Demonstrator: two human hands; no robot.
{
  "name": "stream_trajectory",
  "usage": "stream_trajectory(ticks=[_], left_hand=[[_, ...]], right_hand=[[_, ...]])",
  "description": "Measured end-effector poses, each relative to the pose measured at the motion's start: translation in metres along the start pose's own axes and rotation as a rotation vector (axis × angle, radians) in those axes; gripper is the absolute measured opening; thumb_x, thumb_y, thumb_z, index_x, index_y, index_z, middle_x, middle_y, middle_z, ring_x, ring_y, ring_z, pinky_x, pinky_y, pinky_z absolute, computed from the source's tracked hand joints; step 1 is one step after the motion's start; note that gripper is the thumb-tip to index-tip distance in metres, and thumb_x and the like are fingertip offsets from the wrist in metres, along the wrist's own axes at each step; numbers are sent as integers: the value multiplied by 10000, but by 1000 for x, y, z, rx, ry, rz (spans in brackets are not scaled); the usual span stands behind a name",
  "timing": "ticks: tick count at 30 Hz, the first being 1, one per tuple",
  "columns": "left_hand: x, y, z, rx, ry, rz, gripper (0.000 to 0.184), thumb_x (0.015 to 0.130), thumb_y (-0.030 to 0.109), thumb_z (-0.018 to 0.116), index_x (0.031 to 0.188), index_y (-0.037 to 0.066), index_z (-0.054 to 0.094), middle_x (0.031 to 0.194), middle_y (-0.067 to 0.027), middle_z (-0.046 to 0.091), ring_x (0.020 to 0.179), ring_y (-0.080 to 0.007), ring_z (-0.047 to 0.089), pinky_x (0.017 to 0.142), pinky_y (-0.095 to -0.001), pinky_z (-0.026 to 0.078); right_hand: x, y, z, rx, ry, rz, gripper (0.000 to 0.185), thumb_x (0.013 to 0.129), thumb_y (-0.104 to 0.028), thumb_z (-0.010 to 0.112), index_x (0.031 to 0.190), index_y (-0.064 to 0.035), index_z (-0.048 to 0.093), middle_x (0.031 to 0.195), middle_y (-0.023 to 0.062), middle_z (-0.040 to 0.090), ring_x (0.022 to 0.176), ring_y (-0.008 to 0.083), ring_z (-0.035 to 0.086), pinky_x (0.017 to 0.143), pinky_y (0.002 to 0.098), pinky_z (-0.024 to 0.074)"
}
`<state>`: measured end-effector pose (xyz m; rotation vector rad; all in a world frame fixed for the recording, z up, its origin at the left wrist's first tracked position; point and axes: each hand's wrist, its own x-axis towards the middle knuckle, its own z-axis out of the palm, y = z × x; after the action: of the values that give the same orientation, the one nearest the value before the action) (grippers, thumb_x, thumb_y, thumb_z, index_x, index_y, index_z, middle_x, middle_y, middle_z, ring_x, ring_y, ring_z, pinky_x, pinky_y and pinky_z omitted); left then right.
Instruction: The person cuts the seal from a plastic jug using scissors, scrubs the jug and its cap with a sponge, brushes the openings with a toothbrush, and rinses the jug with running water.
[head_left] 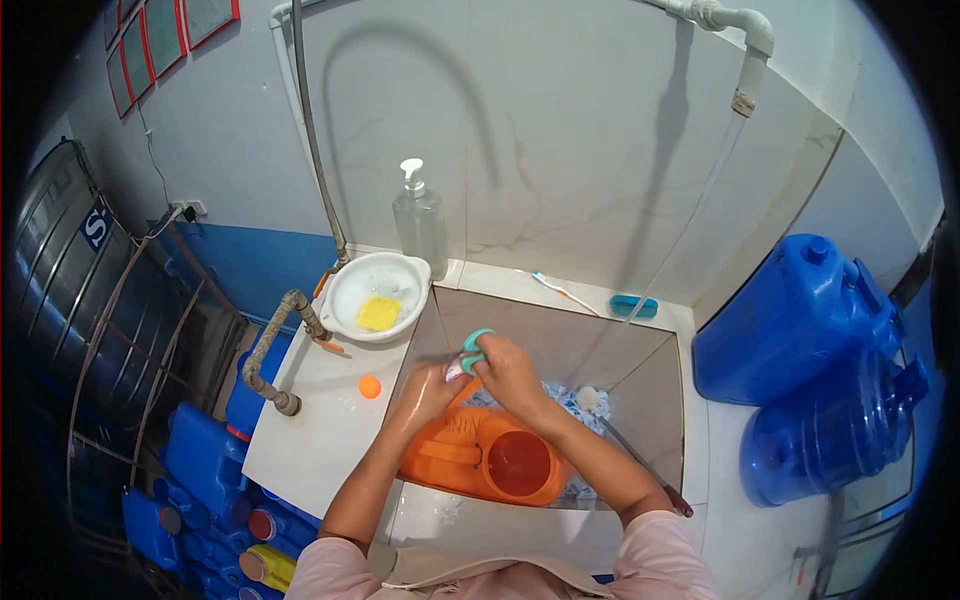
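A pair of scissors with teal handle loops point(478, 340) is up in front of me, a grey blade seeming to point left. My right hand point(512, 378) is closed around the handle loops. My left hand point(424, 394) is closed against the scissors, near a small pinkish-white piece point(456, 370) whose kind I cannot make out. Just below both hands, an orange plastic jug point(440, 452) lies on its side in the tiled basin point(645, 385), its round mouth facing me and dark letters on its wall.
A white bowl point(423, 290) holds suds and a yellow sponge point(378, 314). Nearby are a pump bottle point(420, 225), an orange cap point(369, 387) and a bent pipe point(257, 372). A toothbrush point(565, 293) and blue brush point(634, 306) lie on the ledge. Blue jugs point(790, 330) stand right; water falls from a pipe point(745, 95).
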<state>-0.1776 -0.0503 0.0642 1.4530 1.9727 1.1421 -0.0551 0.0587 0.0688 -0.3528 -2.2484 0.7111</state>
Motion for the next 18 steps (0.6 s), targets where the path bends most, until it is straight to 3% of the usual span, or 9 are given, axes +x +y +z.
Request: stream_trajectory(ticks=[2, 4, 5, 8, 10, 11, 12, 14, 18], left_hand=[[0, -4, 3, -8, 10, 25, 213, 771, 132, 684, 917, 12, 584, 770, -65, 600, 687, -135, 534, 622, -303, 438], [3, -16, 11, -150, 53, 18, 202, 771, 116, 680, 903, 12, 568, 741, -65, 575, 662, -173, 535, 618, -305, 432], [1, -23, 14, -150, 49, 17, 202, 771, 116, 680, 903, 12, 568, 741, -65, 575, 662, -173, 535, 618, -305, 432], [-6, -31, 18, 9, 58, 256, 189, 784, 122, 660, 899, 15, 556, 733, -138, 561, 650, -279, 545, 609, -338, 432], [-16, -29, 16, -155, 171, 197, 153, 808, 110, 652, 874, 33, 538, 750, -88, 549, 680, -186, 529, 616, -298, 420], [-21, -22, 9, -445, 103, -92, 148, 820, 71, 647, 898, 54, 522, 850, -44, 558, 764, -117, 511, 662, -268, 419], [-20, -32, 6, -443, 101, -91, 148, 820, 71, 647, 898, 54, 522, 850, -44, 558, 764, -117, 511, 662, -268, 419], [-13, -58, 2, -819, 359, 179, 203, 823, 30, 635, 961, 65, 489, 971, -36, 559, 850, -86, 515, 733, -246, 431], [-4, -25, -31, -843, 580, 168, 278, 810, -8, 632, 1011, 55, 450, 1008, -54, 565, 905, -113, 538, 813, -252, 435]], right_hand=[[6, 7, 8, 64, 91, 102, 180, 746, -16, 597, 907, -16, 516, 770, 141, 564, 688, 293, 580, 615, 376, 458], [22, 3, 3, 201, 64, 535, 219, 755, -40, 584, 967, -6, 544, 852, 188, 594, 793, 333, 598, 710, 390, 467], [25, 13, 7, 203, 66, 539, 219, 755, -40, 584, 967, -6, 544, 852, 188, 594, 793, 333, 598, 710, 390, 467], [34, 99, 32, 236, 385, 511, 184, 752, -60, 589, 926, -9, 560, 830, 184, 595, 758, 318, 598, 689, 381, 463], [31, 141, 19, 191, 442, 642, 187, 748, -78, 595, 920, -10, 565, 844, 184, 604, 775, 341, 595, 696, 391, 463], [28, 148, 11, 95, 443, 722, 194, 745, -91, 602, 917, -10, 567, 855, 188, 610, 797, 358, 594, 705, 401, 463], [20, 162, 9, 97, 445, 723, 194, 745, -91, 602, 917, -10, 567, 855, 188, 610, 797, 358, 594, 705, 401, 463], [-7, 199, 20, -217, 364, 908, 217, 747, -139, 630, 901, 0, 567, 880, 200, 621, 840, 388, 594, 722, 431, 469], [-45, 198, 37, -337, 328, 840, 242, 760, -174, 644, 911, -3, 563, 908, 217, 624, 868, 405, 596, 740, 467, 475]])
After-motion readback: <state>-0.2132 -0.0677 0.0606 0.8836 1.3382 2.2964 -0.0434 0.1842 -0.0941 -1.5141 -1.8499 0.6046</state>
